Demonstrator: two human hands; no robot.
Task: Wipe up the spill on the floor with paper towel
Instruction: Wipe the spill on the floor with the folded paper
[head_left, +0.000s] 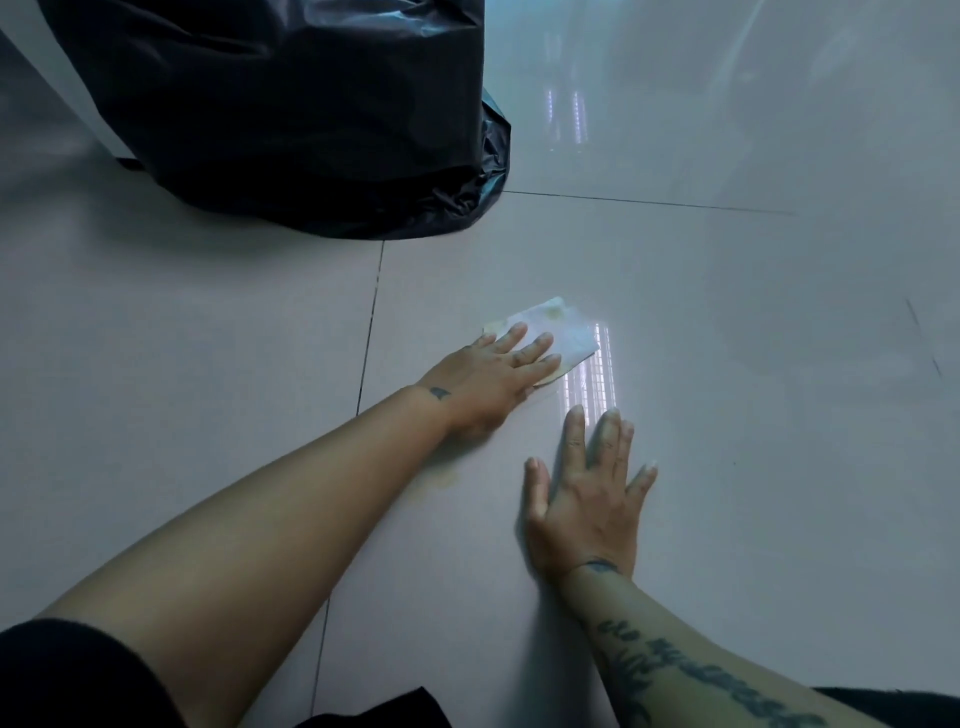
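Yellow-stained towel (561, 327) lies under the flat, open left hand (493, 376), mid-wipe; right hand (589, 499) rests open on the floor (727, 415). Faint residue (449, 478) below the left wrist seems left.

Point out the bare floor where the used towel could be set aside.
Bare tile lies right of the right hand and beyond the paper towel under the left hand. It is crowded far left, where the black bag stands.
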